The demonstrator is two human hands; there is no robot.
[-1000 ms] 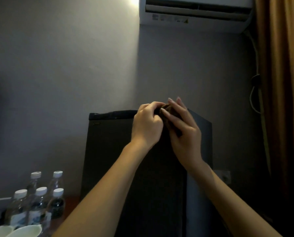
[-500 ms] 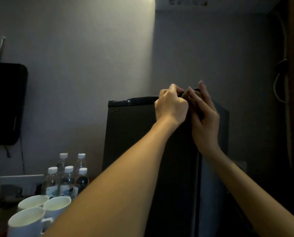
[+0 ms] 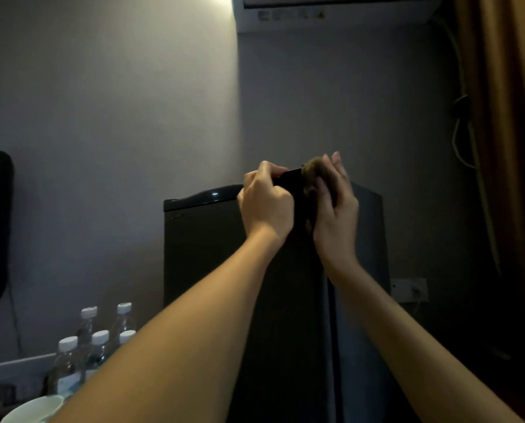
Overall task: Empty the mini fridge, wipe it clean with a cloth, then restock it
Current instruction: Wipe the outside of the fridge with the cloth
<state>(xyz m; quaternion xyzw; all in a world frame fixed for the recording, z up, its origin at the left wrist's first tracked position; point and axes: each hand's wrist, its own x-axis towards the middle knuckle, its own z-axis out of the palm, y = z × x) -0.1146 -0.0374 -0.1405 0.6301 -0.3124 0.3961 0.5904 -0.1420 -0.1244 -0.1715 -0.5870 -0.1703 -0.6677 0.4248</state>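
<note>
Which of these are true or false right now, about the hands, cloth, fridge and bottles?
1. The right hand holds a brownish cloth at the top corner of the fridge. True.
2. The water bottles stand inside the fridge. False: they stand outside, left of it.
3. The left hand grips the fridge's top edge. True.
4. The water bottles are uncapped. False: white caps are on.

Nothing legible: air conditioner stickers point(image 3: 288, 15), bottle labels point(image 3: 67, 384) and the fridge badge point(image 3: 177, 215) are all blurred.
</note>
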